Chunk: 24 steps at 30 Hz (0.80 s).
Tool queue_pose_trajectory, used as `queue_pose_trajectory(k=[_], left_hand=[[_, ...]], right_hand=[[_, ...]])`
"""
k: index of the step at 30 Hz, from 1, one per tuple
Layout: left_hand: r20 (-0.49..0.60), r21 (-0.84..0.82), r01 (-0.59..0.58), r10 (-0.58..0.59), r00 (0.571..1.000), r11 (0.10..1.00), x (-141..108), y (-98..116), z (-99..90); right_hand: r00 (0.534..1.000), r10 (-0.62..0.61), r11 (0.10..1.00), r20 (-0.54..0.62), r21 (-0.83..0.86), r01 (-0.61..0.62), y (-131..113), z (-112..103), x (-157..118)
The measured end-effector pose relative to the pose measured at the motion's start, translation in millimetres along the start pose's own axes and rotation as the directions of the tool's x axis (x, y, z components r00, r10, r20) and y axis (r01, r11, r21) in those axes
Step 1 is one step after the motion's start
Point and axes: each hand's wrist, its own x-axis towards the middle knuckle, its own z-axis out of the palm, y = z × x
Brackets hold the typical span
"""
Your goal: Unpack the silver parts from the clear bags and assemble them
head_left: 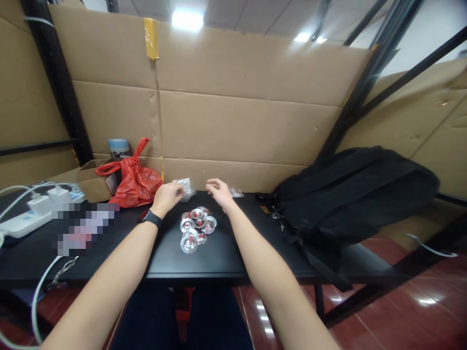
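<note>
My left hand [168, 198], with a dark watch on its wrist, is over the back of the black table. Its fingers are curled in beside a crinkled clear plastic bag [187, 187], overlapping its left edge; whether they grip it or something small is hidden. Opposite, my right hand [218, 191] hovers with fingers loosely bent and apart, holding nothing visible. Between my forearms lies a loose pile of shiny round metal discs [197, 214] with red centres, several overlapping. One disc [189, 241] rests at the pile's near edge.
At left stand a red plastic bag [136, 182], a small cardboard box [93, 182], a blue-lidded jar [118, 146] and a white power strip [27, 221] with cables. Another small clear bag [236, 193] lies behind my right wrist. A black backpack [357, 194] covers the right side. Cardboard walls [237, 121] enclose the table.
</note>
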Motion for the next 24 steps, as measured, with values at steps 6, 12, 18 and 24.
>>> queue_pose_trajectory(k=[6, 12, 18, 24], left_hand=[[0.152, 0.104, 0.046, -0.061, 0.986, 0.994, -3, -23, 14.7], [0.249, 0.153, 0.045, -0.083, 0.965, 0.987, -1, -21, 36.9], [0.274, 0.168, 0.069, -0.114, 0.955, 0.983, -1, -24, 48.0], [0.26, 0.174, 0.087, -0.131, 0.957, 0.981, -1, -22, 48.7]], right_hand=[[0.999, 0.007, 1.0, -0.04, 0.013, -0.007, 3, -5, 4], [0.964, 0.038, 0.998, -0.264, 0.059, -0.023, 1, -14, 10], [0.922, 0.141, 0.965, -0.361, 0.257, -0.047, 3, -25, 13], [0.914, 0.194, 0.926, -0.357, 0.374, -0.051, 13, -30, 17]])
